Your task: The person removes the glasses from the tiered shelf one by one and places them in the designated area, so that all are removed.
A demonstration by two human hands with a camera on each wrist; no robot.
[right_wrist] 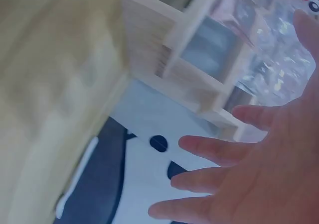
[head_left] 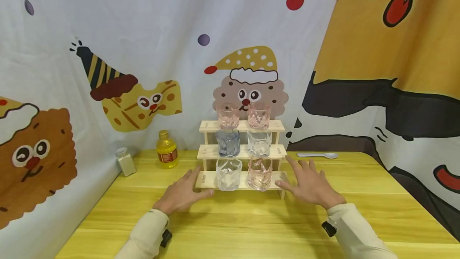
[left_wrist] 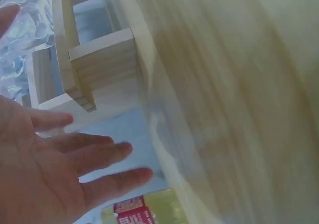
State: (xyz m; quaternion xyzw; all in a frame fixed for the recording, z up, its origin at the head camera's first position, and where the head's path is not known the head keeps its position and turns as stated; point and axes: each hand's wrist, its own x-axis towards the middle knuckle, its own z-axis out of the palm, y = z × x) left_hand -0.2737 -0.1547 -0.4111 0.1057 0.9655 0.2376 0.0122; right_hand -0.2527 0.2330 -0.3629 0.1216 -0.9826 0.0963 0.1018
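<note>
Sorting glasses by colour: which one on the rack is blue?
The blue glass, left on the middle step of the wooden rack; the others are pink or clear.

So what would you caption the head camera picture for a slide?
Two open hands, left hand and right hand, flank a three-step wooden rack holding six glasses on a yellow table.

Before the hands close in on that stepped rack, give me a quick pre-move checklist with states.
1. Left hand free, fingers spread: ok.
2. Right hand free, fingers spread: ok.
3. Hands flank the wooden rack, one at each end of the bottom step: ok.
4. All six glasses upright, two per step: ok.
5. Hands actually touching the rack: cannot tell.
6. Yellow bottle and white spoon stand apart from the rack: ok.
</note>
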